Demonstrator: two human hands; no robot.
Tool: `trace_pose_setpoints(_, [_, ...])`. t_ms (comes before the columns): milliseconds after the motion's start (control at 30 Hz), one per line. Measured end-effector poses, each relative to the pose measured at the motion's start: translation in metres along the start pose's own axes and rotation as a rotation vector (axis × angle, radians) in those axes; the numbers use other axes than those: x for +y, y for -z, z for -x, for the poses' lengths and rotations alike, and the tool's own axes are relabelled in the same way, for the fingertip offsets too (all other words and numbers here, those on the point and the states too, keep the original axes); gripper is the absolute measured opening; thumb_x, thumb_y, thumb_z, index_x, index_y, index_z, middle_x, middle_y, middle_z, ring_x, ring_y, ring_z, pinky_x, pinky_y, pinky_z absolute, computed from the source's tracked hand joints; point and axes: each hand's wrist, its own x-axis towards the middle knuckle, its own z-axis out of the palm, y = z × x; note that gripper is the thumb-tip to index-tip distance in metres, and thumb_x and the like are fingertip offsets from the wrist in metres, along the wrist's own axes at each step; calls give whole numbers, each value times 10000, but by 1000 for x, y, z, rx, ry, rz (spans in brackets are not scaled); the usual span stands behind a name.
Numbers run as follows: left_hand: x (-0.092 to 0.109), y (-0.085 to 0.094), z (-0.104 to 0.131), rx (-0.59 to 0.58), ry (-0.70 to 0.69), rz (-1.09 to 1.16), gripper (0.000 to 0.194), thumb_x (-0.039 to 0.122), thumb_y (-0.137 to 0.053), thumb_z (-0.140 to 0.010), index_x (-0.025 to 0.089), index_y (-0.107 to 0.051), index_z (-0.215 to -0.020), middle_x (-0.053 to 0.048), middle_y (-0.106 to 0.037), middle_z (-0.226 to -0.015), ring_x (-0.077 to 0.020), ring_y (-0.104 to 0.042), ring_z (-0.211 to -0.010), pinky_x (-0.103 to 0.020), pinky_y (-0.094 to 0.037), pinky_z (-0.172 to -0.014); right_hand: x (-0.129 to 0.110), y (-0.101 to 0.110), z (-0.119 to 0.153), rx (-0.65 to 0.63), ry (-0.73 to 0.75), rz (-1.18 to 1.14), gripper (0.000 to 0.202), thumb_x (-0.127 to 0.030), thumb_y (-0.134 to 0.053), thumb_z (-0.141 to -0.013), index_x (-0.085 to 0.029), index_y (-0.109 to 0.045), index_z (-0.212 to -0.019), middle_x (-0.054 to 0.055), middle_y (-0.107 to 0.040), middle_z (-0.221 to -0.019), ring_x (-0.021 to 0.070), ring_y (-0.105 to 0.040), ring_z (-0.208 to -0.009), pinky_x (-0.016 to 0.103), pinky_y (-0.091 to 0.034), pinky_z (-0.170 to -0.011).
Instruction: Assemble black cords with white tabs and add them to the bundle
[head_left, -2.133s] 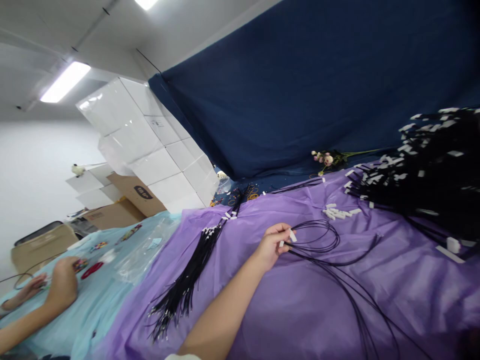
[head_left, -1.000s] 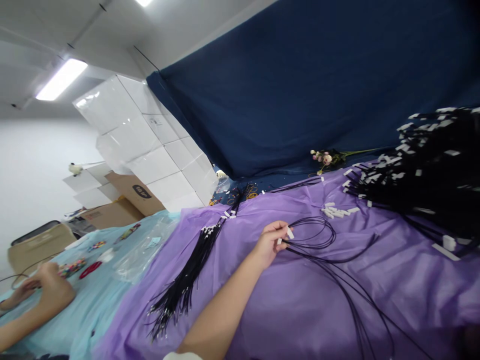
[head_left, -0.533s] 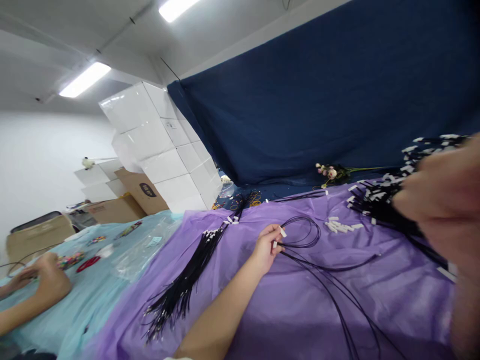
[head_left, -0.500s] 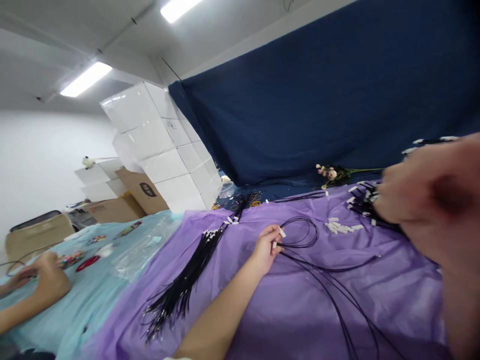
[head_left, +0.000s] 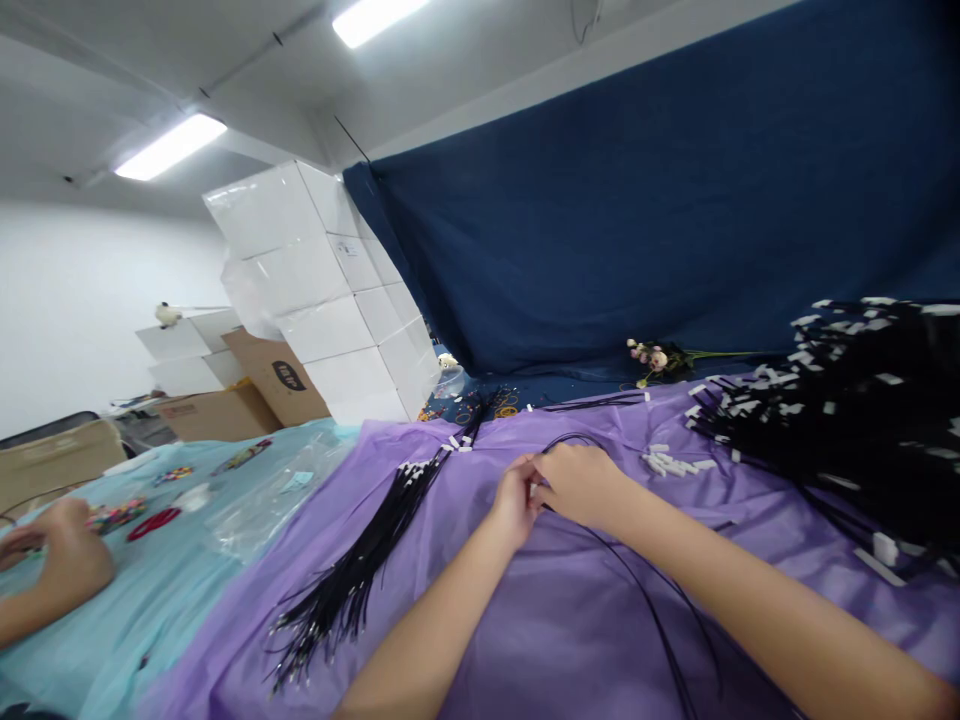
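Observation:
Over the purple cloth my two hands meet, fingertip to fingertip. My left hand (head_left: 516, 500) is closed on thin black cords (head_left: 660, 620), whose loose ends trail down to the right. Closed as well, my right hand (head_left: 581, 485) pinches the cords where they pass through my fingers; its back hides most of the loop and the white tags. To the left lies a fanned bundle of black cords (head_left: 375, 540) with white tags at its top. Several loose white pieces (head_left: 671, 462) sit right of my hands, beside a large heap of tagged black cords (head_left: 885, 420).
On the left, a co-worker's hands (head_left: 67, 550) are over a blue cloth (head_left: 172, 590) with colourful beads, a red ring of cord (head_left: 154, 523) and a plastic bag (head_left: 262, 500). Behind stand white boxes (head_left: 330, 330), a cardboard box (head_left: 281, 375) and artificial flowers (head_left: 652, 357).
My right hand has come in from the far right, near the camera, to meet my left hand at the cords. The heap of cords on the right is now uncovered.

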Motion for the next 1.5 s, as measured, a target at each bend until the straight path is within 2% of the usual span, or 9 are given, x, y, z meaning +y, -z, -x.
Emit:
trace_pose_setpoints(200, [9, -2, 6, -22, 13, 3, 196, 217, -647, -602, 161, -461, -628, 74, -358, -489, -18, -241, -350, -195, -139, -398, 0, -26, -4, -18, 26, 55, 206, -162, -513, -829, -107, -654, -969, 156, -670, -928, 270, -653, -836, 309, -479, -660])
trace_pose_setpoints(367, [8, 0, 6, -11, 38, 41, 181, 255, -635, -629, 174, -484, -691, 78, -366, -475, -28, -219, -328, -206, -114, -395, -6, -24, -4, -51, -2, 83, 210, -89, -485, -830, -100, -652, -956, 157, -674, -914, 268, -661, -840, 313, -500, -656])
trace_pose_setpoints(600, [8, 0, 3, 30, 75, 66, 153, 241, -612, -653, 175, -478, -682, 81, -369, -445, -36, -226, -306, -209, -148, -396, -12, -26, -7, -80, -72, 70, 244, -29, -456, -824, -79, -661, -946, 196, -675, -889, 252, -671, -841, 302, -513, -684])
trace_pose_setpoints(833, [10, 0, 0, 5, 82, 79, 174, 234, -616, -666, 171, -453, -660, 81, -356, -432, -33, -226, -298, -219, -78, -386, -10, -31, -8, -96, -86, 50, 251, -24, -460, -818, -73, -651, -973, 198, -672, -892, 237, -670, -859, 288, -519, -693])
trace_pose_setpoints(1100, [10, -2, 3, 18, 61, 96, 184, 242, -631, -661, 174, -461, -675, 89, -360, -424, -29, -228, -290, -219, -89, -380, -10, -24, -5, -108, -43, 22, 261, -48, -473, -807, -76, -635, -1009, 194, -661, -933, 223, -654, -906, 267, -506, -734])
trace_pose_setpoints(1233, [8, -2, 3, 39, 59, 94, 220, 246, -652, -635, 177, -446, -668, 86, -363, -441, -32, -281, -306, -211, -90, -376, -9, -24, -3, -113, -28, 3, 249, -76, -496, -797, -83, -632, -1005, 188, -656, -944, 224, -651, -902, 260, -495, -732])
trace_pose_setpoints(1500, [7, -1, 1, 39, -1, 101, 241, 232, -645, -605, 174, -412, -631, 86, -339, -444, -25, -253, -310, -208, -62, -372, -1, -31, -7, -68, -77, -208, 269, -113, -419, -802, -122, -622, -978, 141, -667, -918, 238, -655, -840, 284, -460, -658])
